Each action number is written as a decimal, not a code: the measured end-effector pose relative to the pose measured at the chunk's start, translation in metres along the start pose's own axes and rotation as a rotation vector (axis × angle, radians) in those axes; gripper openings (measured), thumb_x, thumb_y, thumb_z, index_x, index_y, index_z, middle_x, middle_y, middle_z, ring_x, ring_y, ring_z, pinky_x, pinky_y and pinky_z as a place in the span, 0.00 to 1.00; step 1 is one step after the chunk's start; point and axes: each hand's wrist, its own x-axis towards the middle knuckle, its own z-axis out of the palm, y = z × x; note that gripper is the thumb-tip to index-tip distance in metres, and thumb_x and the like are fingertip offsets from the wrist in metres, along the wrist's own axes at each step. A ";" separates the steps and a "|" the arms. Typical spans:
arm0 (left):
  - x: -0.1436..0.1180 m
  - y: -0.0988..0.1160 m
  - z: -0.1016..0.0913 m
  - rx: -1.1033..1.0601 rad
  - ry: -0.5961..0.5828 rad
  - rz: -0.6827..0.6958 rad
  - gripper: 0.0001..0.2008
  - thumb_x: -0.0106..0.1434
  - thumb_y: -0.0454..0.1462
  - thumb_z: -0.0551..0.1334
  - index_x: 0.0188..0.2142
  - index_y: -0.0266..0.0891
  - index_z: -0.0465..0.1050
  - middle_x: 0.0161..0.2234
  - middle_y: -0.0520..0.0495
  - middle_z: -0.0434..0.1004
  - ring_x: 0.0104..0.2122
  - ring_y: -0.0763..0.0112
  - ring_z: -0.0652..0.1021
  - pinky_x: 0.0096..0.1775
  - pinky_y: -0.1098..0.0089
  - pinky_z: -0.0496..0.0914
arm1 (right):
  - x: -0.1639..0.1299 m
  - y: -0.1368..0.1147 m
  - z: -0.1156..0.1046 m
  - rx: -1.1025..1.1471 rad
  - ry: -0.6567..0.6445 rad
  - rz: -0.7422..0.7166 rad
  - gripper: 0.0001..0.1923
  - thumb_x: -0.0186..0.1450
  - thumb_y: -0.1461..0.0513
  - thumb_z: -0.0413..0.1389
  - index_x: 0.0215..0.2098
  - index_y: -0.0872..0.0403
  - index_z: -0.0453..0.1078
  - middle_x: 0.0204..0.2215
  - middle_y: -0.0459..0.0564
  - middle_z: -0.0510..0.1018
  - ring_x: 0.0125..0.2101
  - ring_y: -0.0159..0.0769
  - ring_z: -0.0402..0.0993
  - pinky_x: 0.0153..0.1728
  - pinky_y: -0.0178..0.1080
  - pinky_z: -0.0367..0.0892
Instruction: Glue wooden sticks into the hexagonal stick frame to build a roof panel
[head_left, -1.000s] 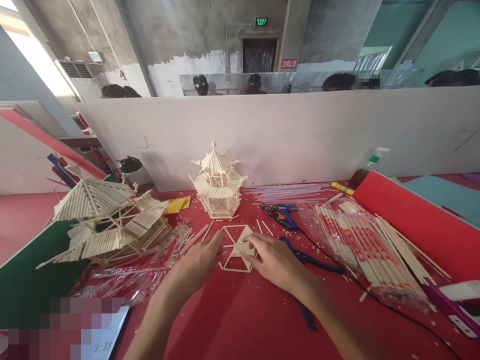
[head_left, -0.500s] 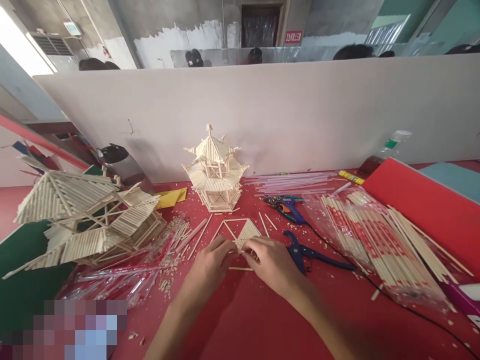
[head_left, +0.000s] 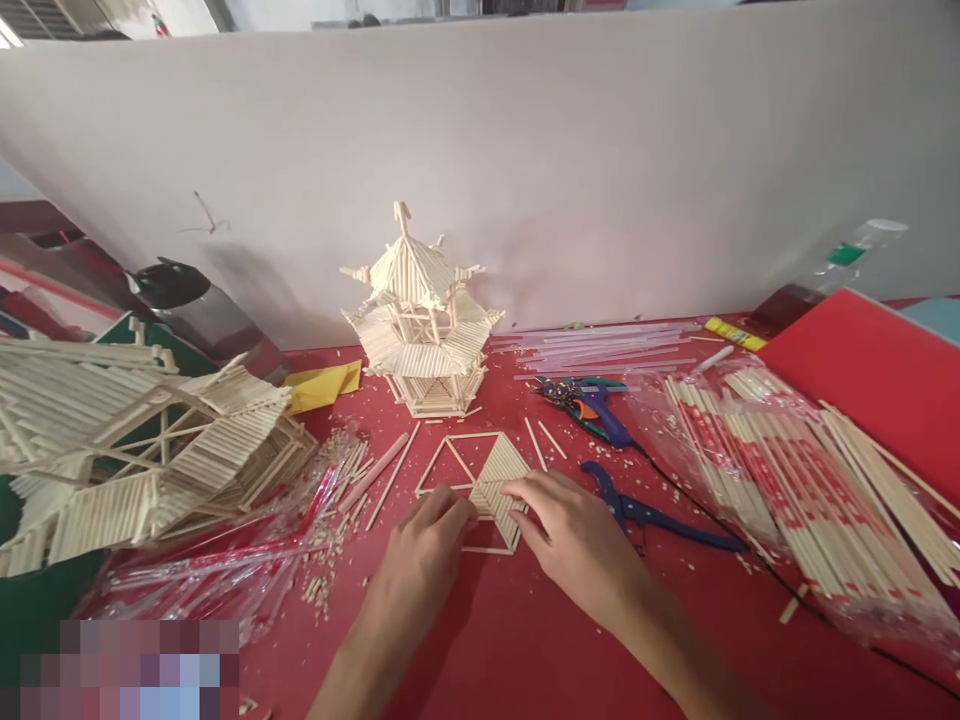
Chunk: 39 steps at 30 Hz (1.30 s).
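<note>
A flat hexagonal frame of thin wooden sticks (head_left: 480, 470), partly filled with rows of sticks, lies on the red table (head_left: 495, 640). My left hand (head_left: 424, 555) rests its fingertips on the frame's near left part. My right hand (head_left: 574, 535) presses its fingertips on the filled section at the frame's right. Neither hand lifts anything. Just beyond the frame stands a small two-tier stick pagoda (head_left: 420, 320).
A larger stick roof model (head_left: 142, 450) sits at the left over plastic wrappers (head_left: 225, 570). A glue gun (head_left: 592, 400), blue cutters (head_left: 645, 510), clear glue sticks (head_left: 600, 345) and bagged chopsticks (head_left: 795, 480) lie to the right. A red board (head_left: 877, 370) and a white partition (head_left: 525, 160) bound the area.
The view has tilted down and moved closer. Both hands have drawn together onto the near side of the stick frame, which stays flat on the table.
</note>
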 end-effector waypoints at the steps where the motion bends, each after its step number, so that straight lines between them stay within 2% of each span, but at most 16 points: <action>1: 0.000 0.001 0.001 0.008 -0.003 0.004 0.10 0.74 0.32 0.54 0.40 0.42 0.73 0.37 0.49 0.75 0.35 0.69 0.76 0.35 0.72 0.66 | 0.000 0.001 0.000 0.005 -0.003 0.003 0.13 0.70 0.71 0.55 0.49 0.50 0.72 0.43 0.48 0.80 0.44 0.42 0.78 0.43 0.42 0.70; 11: 0.000 -0.001 0.004 -0.002 -0.035 -0.054 0.08 0.75 0.32 0.52 0.40 0.44 0.67 0.37 0.50 0.74 0.35 0.68 0.76 0.35 0.72 0.65 | 0.000 0.004 0.008 0.055 -0.069 0.011 0.13 0.69 0.70 0.55 0.49 0.49 0.71 0.43 0.49 0.80 0.43 0.43 0.77 0.42 0.43 0.71; 19: -0.005 -0.002 0.009 -0.042 -0.030 -0.114 0.07 0.75 0.32 0.54 0.46 0.47 0.65 0.39 0.51 0.77 0.36 0.67 0.78 0.34 0.72 0.65 | 0.003 0.004 0.014 0.168 -0.125 0.029 0.15 0.70 0.73 0.54 0.49 0.49 0.69 0.47 0.50 0.76 0.48 0.45 0.74 0.49 0.47 0.70; 27: -0.007 -0.003 0.011 -0.042 -0.024 -0.117 0.10 0.73 0.29 0.54 0.47 0.46 0.66 0.38 0.50 0.77 0.37 0.65 0.79 0.35 0.71 0.67 | 0.007 0.003 0.016 0.251 -0.119 0.076 0.14 0.68 0.73 0.54 0.45 0.48 0.69 0.45 0.51 0.76 0.46 0.44 0.75 0.47 0.46 0.72; 34: -0.005 0.002 0.011 0.001 -0.014 -0.170 0.12 0.74 0.30 0.53 0.50 0.48 0.67 0.41 0.50 0.79 0.35 0.68 0.80 0.31 0.73 0.67 | 0.011 -0.003 0.025 0.182 -0.066 0.074 0.12 0.68 0.71 0.57 0.46 0.49 0.69 0.43 0.51 0.76 0.45 0.45 0.75 0.46 0.47 0.73; 39: -0.001 0.003 0.000 -0.033 0.010 -0.198 0.13 0.73 0.31 0.52 0.51 0.49 0.67 0.41 0.51 0.80 0.34 0.69 0.82 0.30 0.73 0.68 | 0.012 -0.004 0.029 0.109 -0.038 0.062 0.13 0.67 0.71 0.57 0.47 0.50 0.70 0.42 0.51 0.75 0.43 0.45 0.75 0.45 0.47 0.72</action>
